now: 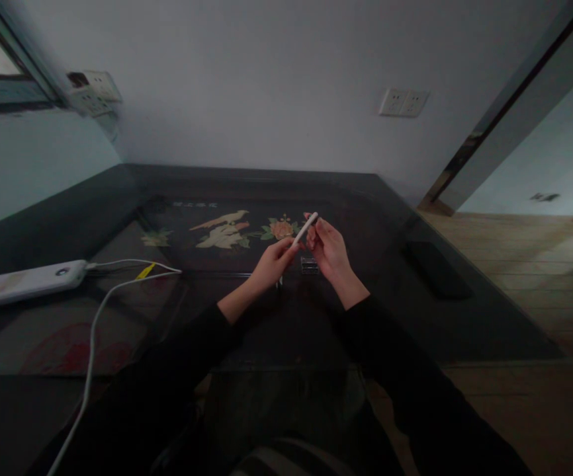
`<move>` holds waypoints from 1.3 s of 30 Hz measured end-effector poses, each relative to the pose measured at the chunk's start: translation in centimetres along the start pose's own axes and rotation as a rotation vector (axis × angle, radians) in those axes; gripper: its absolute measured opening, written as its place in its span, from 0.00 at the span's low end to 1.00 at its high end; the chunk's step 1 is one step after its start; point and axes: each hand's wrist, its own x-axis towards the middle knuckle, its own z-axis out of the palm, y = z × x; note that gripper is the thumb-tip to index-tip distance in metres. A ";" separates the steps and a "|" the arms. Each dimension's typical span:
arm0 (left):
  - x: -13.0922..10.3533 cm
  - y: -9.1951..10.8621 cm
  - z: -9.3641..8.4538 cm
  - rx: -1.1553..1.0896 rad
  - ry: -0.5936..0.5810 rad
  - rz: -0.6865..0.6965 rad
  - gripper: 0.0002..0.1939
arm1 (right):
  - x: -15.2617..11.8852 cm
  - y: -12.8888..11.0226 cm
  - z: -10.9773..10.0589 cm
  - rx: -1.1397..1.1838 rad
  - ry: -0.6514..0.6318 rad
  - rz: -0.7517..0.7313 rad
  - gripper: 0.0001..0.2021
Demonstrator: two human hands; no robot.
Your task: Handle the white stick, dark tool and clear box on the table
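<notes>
A slim white rod point(305, 229), shaped like a pen or stylus, slants up and to the right above the dark table. My left hand point(270, 263) is closed around its lower end. Close beside the rod's upper end, my right hand point(331, 250) has its fingers curled together; whether something small is between them I cannot make out. Below the hands, a small box point(309, 266), clear or dark, sits on the tabletop. A small pale thing point(280, 281) shows just under my left wrist, too small to name.
The glossy dark table point(390, 317) bears a bird-and-flower picture point(221, 231). At left lies a white power bank point(31, 283) with a white cable point(92, 330) and yellow tag point(145, 271). A flat black object point(438, 270) lies at right. Wall sockets point(404, 102) are behind.
</notes>
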 end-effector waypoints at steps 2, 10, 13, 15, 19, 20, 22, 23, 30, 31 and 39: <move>0.1 -0.1 -0.1 0.011 0.010 -0.005 0.14 | 0.0 0.0 0.0 -0.003 0.001 0.004 0.22; 0.4 -0.4 -0.6 0.063 0.093 -0.031 0.13 | 0.1 0.0 0.1 0.015 -0.031 -0.020 0.22; 0.4 -0.6 -0.8 0.097 0.123 -0.013 0.11 | 0.0 -0.1 0.2 0.013 -0.029 -0.005 0.23; 0.4 -0.7 -0.8 0.113 0.134 0.005 0.11 | 0.0 -0.1 0.2 0.007 -0.034 0.000 0.23; 0.4 -0.8 -0.8 0.103 0.128 0.007 0.10 | 0.1 0.0 0.2 0.027 -0.033 0.008 0.22; 0.4 -0.7 -0.7 0.096 0.126 0.004 0.10 | 0.1 0.0 0.2 0.035 -0.027 0.009 0.23; 0.4 -0.7 -0.6 0.092 0.118 -0.007 0.10 | 0.1 0.0 0.2 0.039 -0.012 0.005 0.24; 0.4 -0.6 -0.5 0.094 0.115 -0.013 0.10 | 0.1 0.0 0.2 0.032 -0.004 0.001 0.24; -0.1 -0.1 0.1 0.073 0.039 0.011 0.15 | 0.1 0.0 -0.1 -0.008 -0.007 -0.004 0.24; -0.1 -0.1 0.2 0.061 0.026 0.016 0.16 | 0.0 0.1 -0.1 -0.007 -0.009 -0.006 0.23; 0.0 -0.2 0.2 -0.015 0.012 0.037 0.16 | 0.1 0.1 -0.1 0.043 0.003 0.015 0.25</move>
